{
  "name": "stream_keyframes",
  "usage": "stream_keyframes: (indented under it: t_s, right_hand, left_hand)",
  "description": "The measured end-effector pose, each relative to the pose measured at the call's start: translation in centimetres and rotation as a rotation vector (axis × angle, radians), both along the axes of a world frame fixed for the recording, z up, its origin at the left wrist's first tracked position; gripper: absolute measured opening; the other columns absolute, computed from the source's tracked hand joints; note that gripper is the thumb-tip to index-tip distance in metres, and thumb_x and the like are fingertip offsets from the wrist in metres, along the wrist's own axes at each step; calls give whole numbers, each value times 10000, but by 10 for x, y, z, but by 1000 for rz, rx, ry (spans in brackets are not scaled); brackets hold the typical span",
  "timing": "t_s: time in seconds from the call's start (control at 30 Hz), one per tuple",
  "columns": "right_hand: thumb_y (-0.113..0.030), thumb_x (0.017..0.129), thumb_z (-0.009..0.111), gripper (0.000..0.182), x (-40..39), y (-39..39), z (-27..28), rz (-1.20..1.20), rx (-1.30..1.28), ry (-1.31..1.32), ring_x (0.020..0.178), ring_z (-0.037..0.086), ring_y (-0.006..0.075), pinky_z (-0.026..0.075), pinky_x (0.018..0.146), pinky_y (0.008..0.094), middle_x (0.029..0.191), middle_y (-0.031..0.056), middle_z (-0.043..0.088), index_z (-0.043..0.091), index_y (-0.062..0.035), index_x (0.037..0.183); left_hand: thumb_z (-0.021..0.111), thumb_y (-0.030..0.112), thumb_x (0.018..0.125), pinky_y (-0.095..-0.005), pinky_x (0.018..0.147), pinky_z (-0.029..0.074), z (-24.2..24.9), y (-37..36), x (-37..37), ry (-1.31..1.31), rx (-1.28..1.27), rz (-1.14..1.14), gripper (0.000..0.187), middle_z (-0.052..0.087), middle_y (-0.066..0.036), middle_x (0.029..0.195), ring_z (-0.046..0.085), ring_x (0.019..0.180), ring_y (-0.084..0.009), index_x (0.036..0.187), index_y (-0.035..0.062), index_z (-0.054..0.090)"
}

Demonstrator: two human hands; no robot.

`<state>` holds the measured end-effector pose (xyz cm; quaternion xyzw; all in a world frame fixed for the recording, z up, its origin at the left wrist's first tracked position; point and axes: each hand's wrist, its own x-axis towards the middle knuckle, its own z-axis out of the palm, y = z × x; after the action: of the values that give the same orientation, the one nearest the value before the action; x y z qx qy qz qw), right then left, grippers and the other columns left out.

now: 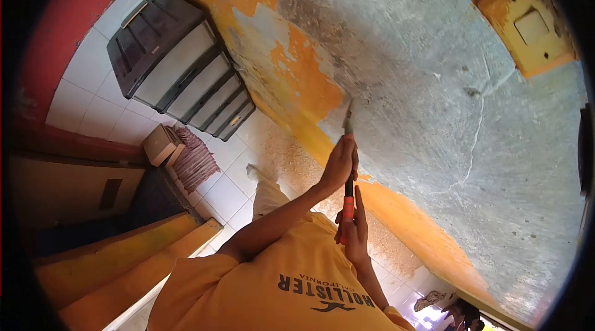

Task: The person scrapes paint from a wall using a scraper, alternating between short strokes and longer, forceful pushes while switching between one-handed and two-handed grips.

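A long-handled scraper with a red and black handle points up at the wall, its metal blade meeting the edge of the orange paint. My left hand is closed round the upper shaft just behind the blade. Lower down, my right hand grips the red end of the handle, with a finger lying along it. Around the blade, the wall is bare grey plaster on one side; patchy orange paint remains on the other.
A dark plastic drawer unit stands close to the wall at upper left. Paint debris lies on the white tiles along the wall base. A cardboard box and a reddish mat are on the floor. A yellow switch plate is at upper right.
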<state>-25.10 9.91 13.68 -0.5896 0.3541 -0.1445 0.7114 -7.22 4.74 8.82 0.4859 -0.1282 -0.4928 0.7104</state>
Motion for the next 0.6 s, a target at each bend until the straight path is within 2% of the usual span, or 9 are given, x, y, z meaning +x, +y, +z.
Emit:
stream_keyframes:
  t_s: [0.1, 0.13, 0.23, 0.37, 0.4, 0.5, 0.6]
  right_hand:
    - [-81, 993, 404, 738, -5, -2, 24, 87, -2, -176, 660, 585, 126, 508, 598, 263, 932, 67, 566, 95, -96, 1664]
    - [-69, 981, 417, 775, -5, -3, 27, 154, -88, -134, 688, 602, 147, 519, 625, 277, 923, 74, 563, 51, -94, 1664]
    - [-52, 990, 424, 788, 8, 5, 43, 61, -29, -114, 705, 616, 148, 513, 617, 280, 963, 88, 578, 12, -84, 1661]
    - [-88, 1049, 470, 760, 15, 5, 40, 116, 122, -79, 651, 600, 129, 502, 607, 275, 816, 56, 597, 18, -86, 1660]
    - [-124, 1064, 467, 742, 22, 8, 43, 102, 149, -45, 625, 585, 123, 492, 605, 286, 726, 41, 572, 26, -86, 1660]
    - [-148, 1074, 452, 723, 25, 16, 30, 111, -7, -4, 621, 566, 118, 482, 608, 294, 734, 40, 573, 35, -88, 1661]
    - [-124, 1058, 432, 725, 22, 16, 30, 79, -36, -15, 611, 539, 112, 469, 606, 293, 691, 19, 551, 37, -96, 1664]
  left_hand:
    - [375, 478, 1111, -267, 384, 397, 11, 1, 0, 111, -7, 37, 407, 441, 14, 572, 428, 401, -115, 1042, 96, 496]
    - [383, 483, 1108, -267, 385, 385, 13, 0, 1, 163, -46, 29, 412, 430, 18, 570, 420, 402, -113, 1055, 92, 499]
    - [404, 500, 1099, -264, 393, 333, 27, -3, 11, 273, -118, 13, 424, 381, 30, 560, 386, 406, -108, 1087, 88, 500]
    - [419, 515, 1090, -252, 395, 307, 22, 0, 22, 320, -114, -23, 406, 357, 41, 550, 359, 405, -96, 1061, 115, 487]
    - [420, 518, 1089, -250, 395, 301, 23, 2, 24, 318, -123, -47, 402, 351, 44, 547, 352, 405, -93, 1053, 122, 483]
    - [399, 526, 1093, -264, 397, 292, 29, 9, 20, 306, -8, -81, 420, 338, 40, 534, 331, 394, -97, 1015, 119, 467]
    - [400, 538, 1089, -266, 393, 279, 25, 9, 14, 318, 0, -82, 424, 336, 40, 531, 320, 387, -102, 1006, 126, 459]
